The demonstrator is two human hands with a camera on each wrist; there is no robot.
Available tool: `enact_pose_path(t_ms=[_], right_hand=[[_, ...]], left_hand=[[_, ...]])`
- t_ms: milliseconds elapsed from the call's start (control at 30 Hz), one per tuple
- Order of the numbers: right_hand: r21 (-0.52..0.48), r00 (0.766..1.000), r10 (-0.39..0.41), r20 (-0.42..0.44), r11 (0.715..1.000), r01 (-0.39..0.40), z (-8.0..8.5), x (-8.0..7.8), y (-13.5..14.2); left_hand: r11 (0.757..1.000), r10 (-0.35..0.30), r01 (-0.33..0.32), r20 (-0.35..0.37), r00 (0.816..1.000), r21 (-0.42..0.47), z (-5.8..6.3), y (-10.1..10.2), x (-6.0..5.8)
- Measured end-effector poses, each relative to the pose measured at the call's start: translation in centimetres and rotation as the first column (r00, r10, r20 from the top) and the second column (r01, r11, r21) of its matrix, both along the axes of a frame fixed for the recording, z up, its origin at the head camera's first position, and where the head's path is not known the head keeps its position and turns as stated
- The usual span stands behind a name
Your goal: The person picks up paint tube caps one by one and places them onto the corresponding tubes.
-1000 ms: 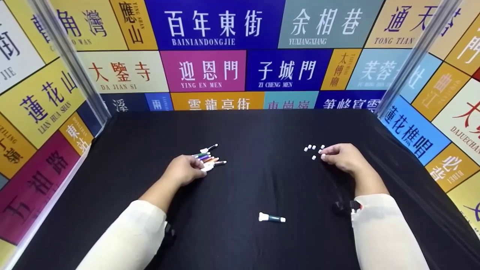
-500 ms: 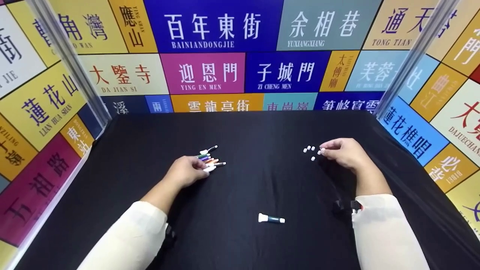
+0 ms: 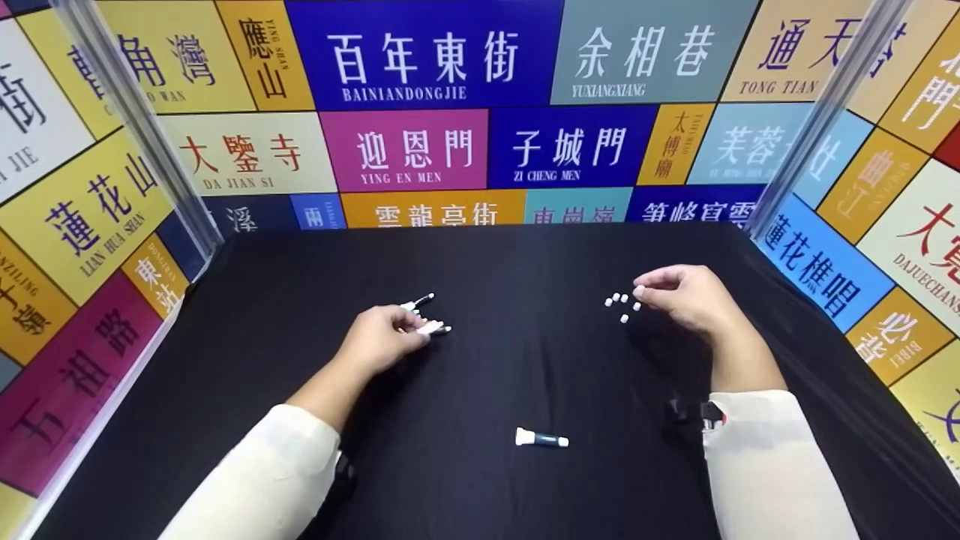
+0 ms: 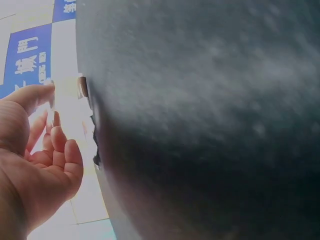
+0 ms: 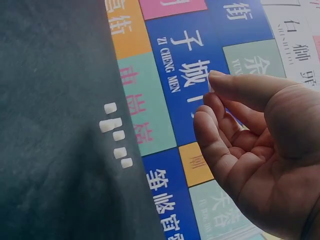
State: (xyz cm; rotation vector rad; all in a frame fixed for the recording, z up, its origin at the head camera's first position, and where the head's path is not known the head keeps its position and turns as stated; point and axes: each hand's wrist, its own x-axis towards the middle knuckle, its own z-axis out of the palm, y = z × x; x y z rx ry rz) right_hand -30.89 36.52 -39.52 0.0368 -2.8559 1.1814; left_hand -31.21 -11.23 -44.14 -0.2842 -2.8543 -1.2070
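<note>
In the head view my left hand (image 3: 384,335) is at a bunch of slim markers, thumb and finger pinching a white-ended marker (image 3: 430,328). Another marker (image 3: 424,300), dark with a white tip, sticks out beyond the fingers; the hand hides most of the bunch. On the right, my right hand (image 3: 681,296) is raised just behind several small white cap-like pieces (image 3: 624,298). Its thumb and index fingertips pinch together, with a bit of white (image 5: 210,88) between them in the right wrist view. The loose pieces (image 5: 118,135) lie on the cloth to that hand's left.
A lone marker (image 3: 542,438) with a dark body and white ends lies near the front middle of the black cloth (image 3: 480,375). Colourful sign-covered panels (image 3: 412,150) wall in the table behind and at both sides, with metal posts (image 3: 817,112) at the corners.
My right hand has lifted up and slightly back from the white pieces, one of which has left the cloth. My left hand has shifted slightly right with the white-ended marker, covering the coloured markers.
</note>
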Motion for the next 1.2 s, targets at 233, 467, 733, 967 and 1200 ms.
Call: enact_pose_path(t_ms=[233, 467, 733, 967, 1200], right_hand=[[0.009, 0.998, 0.002, -0.069, 1.0, -0.001, 1.4, 0.7, -0.9], [-0.013, 0.995, -0.027, -0.098, 1.0, 0.026, 2.8, 1.7, -1.8], [-0.039, 0.987, -0.03, -0.16, 0.999, 0.024, 3.7, 2.3, -2.6], [-0.035, 0.983, -0.026, -0.181, 0.999, 0.02, 4.2, 2.7, -3.2], [-0.029, 0.978, -0.026, -0.205, 0.999, 0.021, 4.7, 3.2, -3.8]], left_hand=[[0.999, 0.002, -0.001, -0.038, 0.999, 0.038, 0.9, 0.6, 0.2], [0.997, 0.023, -0.018, -0.058, 0.998, 0.074, 1.3, 1.2, 0.5], [0.994, 0.028, -0.018, -0.089, 0.996, 0.111, 1.7, 1.8, 0.8], [0.992, 0.027, -0.014, -0.099, 0.995, 0.127, 2.0, 2.1, 1.0], [0.987, 0.023, -0.004, -0.118, 0.993, 0.159, 2.5, 2.3, 1.3]])
